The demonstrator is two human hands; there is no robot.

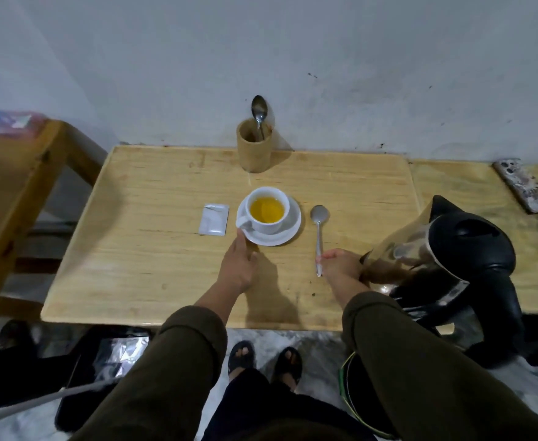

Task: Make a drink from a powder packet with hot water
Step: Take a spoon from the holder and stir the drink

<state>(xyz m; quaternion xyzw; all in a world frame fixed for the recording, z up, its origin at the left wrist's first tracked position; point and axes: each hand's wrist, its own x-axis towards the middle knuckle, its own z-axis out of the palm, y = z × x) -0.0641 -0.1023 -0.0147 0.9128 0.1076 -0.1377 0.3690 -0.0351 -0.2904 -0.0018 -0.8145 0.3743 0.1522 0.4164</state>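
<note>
A white cup (269, 207) of yellow-orange liquid stands on a white saucer (288, 232) at the middle of the wooden table (153, 249). My left hand (237, 265) rests on the table with fingertips touching the saucer's near-left rim, holding nothing. A silver powder packet (214, 219) lies flat to the left of the saucer. A metal spoon (319, 232) lies on the table to the right of the saucer. My right hand (341, 265) pinches the near end of its handle. A glass kettle with a black lid (446, 249) stands at the right.
A wooden holder (254, 150) with a second spoon (259, 113) stands at the back by the wall. A phone-like object (524, 186) lies on the far right. A wooden frame (16, 186) stands at the left. Bags and my sandalled feet are below the table edge.
</note>
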